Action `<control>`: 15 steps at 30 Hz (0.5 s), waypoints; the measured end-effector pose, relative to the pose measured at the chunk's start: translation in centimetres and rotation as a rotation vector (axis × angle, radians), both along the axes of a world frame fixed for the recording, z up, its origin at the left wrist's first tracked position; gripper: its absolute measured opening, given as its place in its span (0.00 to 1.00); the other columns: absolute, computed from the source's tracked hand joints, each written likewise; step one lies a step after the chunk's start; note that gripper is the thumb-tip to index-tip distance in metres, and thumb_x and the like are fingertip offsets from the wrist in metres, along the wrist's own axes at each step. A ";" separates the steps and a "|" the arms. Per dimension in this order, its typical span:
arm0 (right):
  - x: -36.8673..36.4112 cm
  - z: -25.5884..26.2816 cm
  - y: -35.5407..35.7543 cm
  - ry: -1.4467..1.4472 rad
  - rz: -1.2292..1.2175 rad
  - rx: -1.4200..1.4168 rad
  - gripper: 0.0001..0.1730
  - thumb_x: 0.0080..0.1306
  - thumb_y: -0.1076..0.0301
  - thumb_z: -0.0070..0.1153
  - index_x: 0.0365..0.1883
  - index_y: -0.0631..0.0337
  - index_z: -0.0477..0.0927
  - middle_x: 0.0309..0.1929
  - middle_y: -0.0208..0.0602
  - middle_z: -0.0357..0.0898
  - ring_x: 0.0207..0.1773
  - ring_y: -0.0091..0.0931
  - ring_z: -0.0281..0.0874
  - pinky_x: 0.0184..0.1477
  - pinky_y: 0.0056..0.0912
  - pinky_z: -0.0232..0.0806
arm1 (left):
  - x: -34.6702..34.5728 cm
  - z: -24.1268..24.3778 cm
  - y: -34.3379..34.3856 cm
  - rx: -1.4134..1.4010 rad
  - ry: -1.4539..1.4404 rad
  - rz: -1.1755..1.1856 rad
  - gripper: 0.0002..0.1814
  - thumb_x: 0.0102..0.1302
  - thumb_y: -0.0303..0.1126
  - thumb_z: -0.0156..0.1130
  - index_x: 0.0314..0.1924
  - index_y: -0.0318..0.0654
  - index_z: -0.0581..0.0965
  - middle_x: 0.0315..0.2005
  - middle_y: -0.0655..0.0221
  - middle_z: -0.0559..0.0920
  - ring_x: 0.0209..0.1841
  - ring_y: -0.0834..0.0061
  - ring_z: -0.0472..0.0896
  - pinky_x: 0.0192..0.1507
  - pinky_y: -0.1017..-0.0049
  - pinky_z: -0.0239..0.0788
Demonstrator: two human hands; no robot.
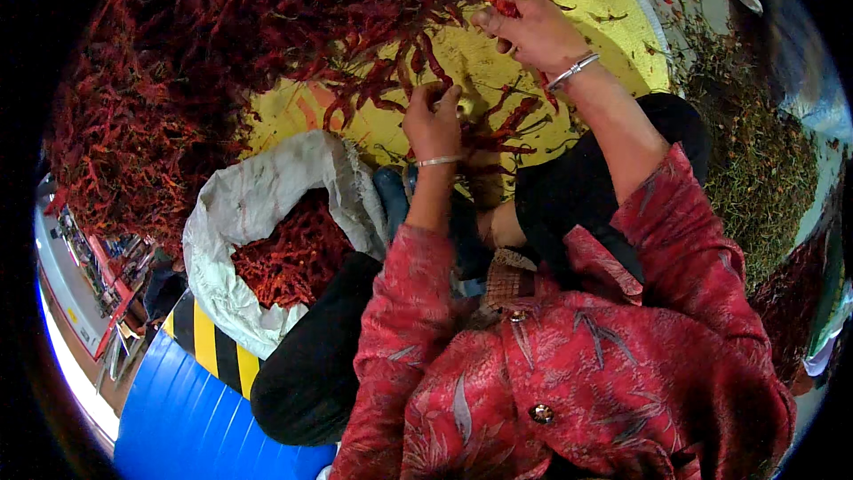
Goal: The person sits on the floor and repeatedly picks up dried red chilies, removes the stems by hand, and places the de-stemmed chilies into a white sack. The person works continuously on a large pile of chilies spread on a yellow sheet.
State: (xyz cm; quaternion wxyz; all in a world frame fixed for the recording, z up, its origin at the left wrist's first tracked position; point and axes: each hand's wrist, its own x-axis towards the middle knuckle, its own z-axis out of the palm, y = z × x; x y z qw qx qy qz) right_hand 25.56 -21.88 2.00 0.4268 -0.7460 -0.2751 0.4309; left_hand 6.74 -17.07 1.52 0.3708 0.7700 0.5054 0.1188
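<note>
My right hand [536, 33] is closed around dried red chili peppers [503, 3]. Some show above its fingers, and another pokes out below the palm near the wrist bangle. Lower and to the left, my left hand [433, 123] has thumb and forefinger together at the end of a long dried red chili [433, 60]. Beneath both hands lies a yellow woven sheet [553, 140] with loose chilies [513, 123] and bits of stem on it. A large heap of dried red chilies [266, 7] covers the sheet's far and left side.
A white woven sack [220, 213], its mouth rolled back, holds red chilies [293, 253] beside my left knee. Below it is a blue ribbed surface [180, 400] with a yellow-and-black striped edge [203, 333]. A pile of greenish-brown stems [753, 160] lies at the right.
</note>
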 end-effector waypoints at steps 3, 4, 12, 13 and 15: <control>-0.9 -0.2 0.3 -0.005 0.222 -0.025 0.34 0.54 0.36 0.52 0.27 0.65 0.78 0.19 0.46 0.76 0.25 0.33 0.76 0.31 0.33 0.66 | 1.0 3.5 -1.8 -0.436 -0.407 0.254 0.05 0.59 0.24 0.60 0.35 0.33 0.74 0.25 0.71 0.78 0.25 0.85 0.75 0.26 0.83 0.67; -1.8 -0.2 0.6 0.158 0.221 0.087 0.28 0.56 0.43 0.55 0.29 0.65 0.78 0.21 0.41 0.77 0.27 0.29 0.75 0.33 0.31 0.66 | 1.4 3.9 -2.3 -0.427 -0.424 0.259 0.06 0.58 0.25 0.60 0.35 0.33 0.74 0.25 0.72 0.78 0.26 0.85 0.74 0.26 0.83 0.67; -0.2 4.6 0.0 0.868 -0.365 0.625 0.14 0.58 0.58 0.60 0.29 0.60 0.74 0.19 0.25 0.70 0.24 0.18 0.69 0.27 0.24 0.66 | 0.6 -0.3 1.7 0.267 -0.091 0.131 0.16 0.51 0.29 0.67 0.40 0.33 0.75 0.30 0.65 0.77 0.31 0.69 0.76 0.33 0.72 0.68; 0.1 4.6 0.0 0.846 -0.384 0.605 0.13 0.58 0.60 0.59 0.29 0.61 0.74 0.19 0.25 0.69 0.22 0.18 0.67 0.26 0.24 0.64 | 0.1 -1.2 2.7 0.554 0.094 -0.003 0.18 0.49 0.29 0.68 0.40 0.34 0.75 0.30 0.63 0.77 0.32 0.65 0.76 0.34 0.70 0.68; 0.7 4.5 -0.4 0.793 -0.425 0.564 0.10 0.60 0.64 0.58 0.28 0.62 0.75 0.18 0.26 0.67 0.19 0.18 0.62 0.22 0.24 0.60 | -0.3 -2.6 4.2 0.476 0.174 0.019 0.17 0.47 0.30 0.68 0.38 0.34 0.76 0.32 0.59 0.77 0.34 0.59 0.75 0.37 0.67 0.68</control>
